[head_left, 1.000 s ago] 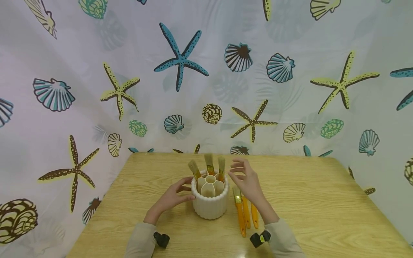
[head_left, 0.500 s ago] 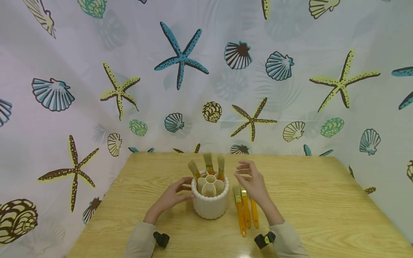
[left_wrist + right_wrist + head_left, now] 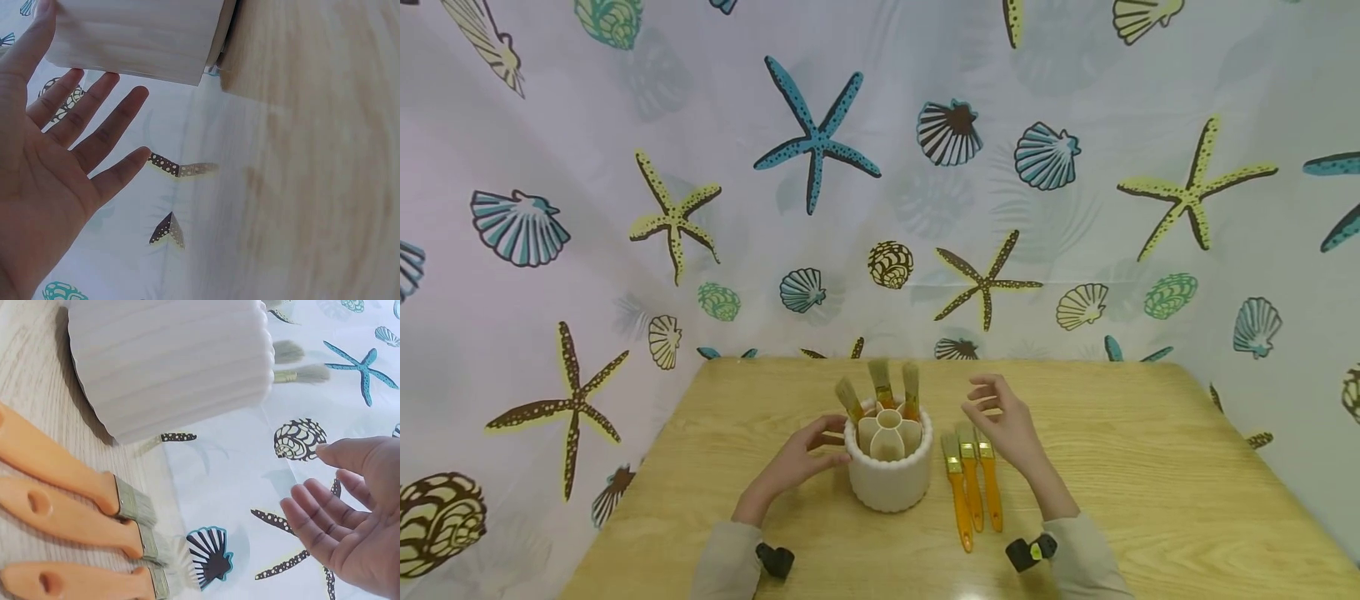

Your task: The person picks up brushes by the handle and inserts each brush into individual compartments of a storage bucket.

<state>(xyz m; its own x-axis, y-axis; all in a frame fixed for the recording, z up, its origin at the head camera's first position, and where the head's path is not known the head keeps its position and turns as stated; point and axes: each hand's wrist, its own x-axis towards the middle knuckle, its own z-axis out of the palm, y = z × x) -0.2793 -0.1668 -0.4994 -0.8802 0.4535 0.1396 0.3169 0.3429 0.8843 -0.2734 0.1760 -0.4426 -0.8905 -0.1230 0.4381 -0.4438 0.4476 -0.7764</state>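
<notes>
Since the white holder (image 3: 889, 487) is merely touched at its nine o'clock by the spread, ungripping left hand (image 3: 805, 455), it could be tipped by a bump from the empty right hand (image 3: 1011, 429) (two o'clock), and loose brushes (image 3: 972, 492) (four o'clock) scattered.

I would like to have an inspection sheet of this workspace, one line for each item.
Surface: wooden-looking table, light grain.
Job's things: white ribbed holder upright, with inner compartments; three brushes stand in it, bristles up; three loose orange-handled brushes lie beside it, bristles away from the person.
Clutter: nothing seen.
Hands: left hand at the holder's side, fingers spread, firmness of contact unclear; right hand near the loose brushes, holding nothing.
Cables: nothing seen.
Surroundings: white cloth printed with starfish and shells.
</notes>
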